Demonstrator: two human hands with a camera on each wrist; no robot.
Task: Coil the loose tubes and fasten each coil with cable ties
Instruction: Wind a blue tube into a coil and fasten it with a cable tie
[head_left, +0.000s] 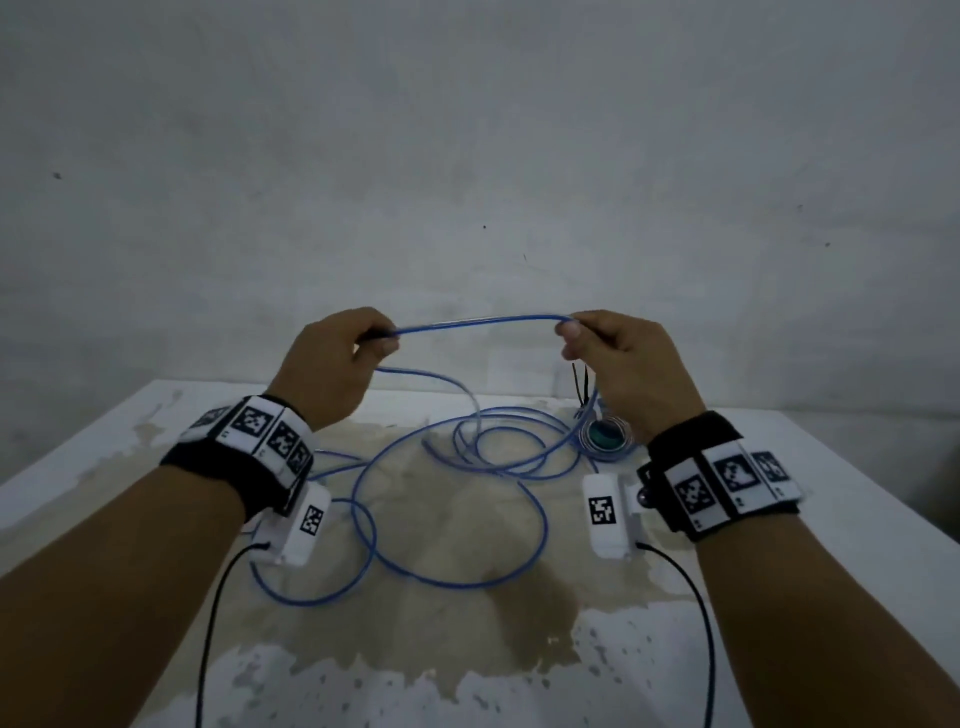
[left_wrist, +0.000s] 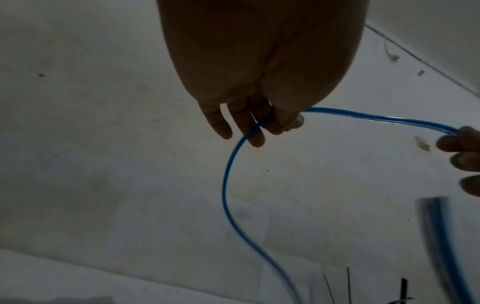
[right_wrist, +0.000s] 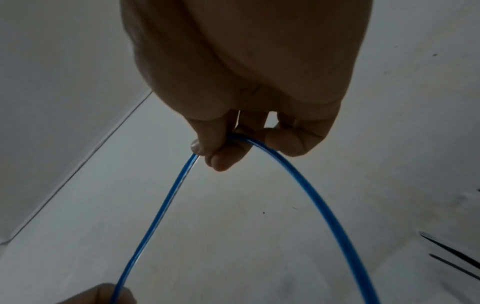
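A thin blue tube (head_left: 478, 322) spans between both raised hands above the table. My left hand (head_left: 363, 343) pinches one part of it between thumb and fingers (left_wrist: 259, 125). My right hand (head_left: 576, 338) pinches another part (right_wrist: 221, 148), and the blue tube (right_wrist: 324, 205) falls away from it on both sides. The rest of the tube lies in loose tangled loops (head_left: 457, 499) on the table below. Black cable ties (head_left: 583, 382) stick up behind my right hand; they also show as thin black strips (right_wrist: 451, 255).
The white table (head_left: 675, 649) has a worn brownish patch in its middle. A small round coil with a dark green centre (head_left: 605, 441) sits at the back right, under my right wrist. A grey wall (head_left: 467, 156) stands close behind the table.
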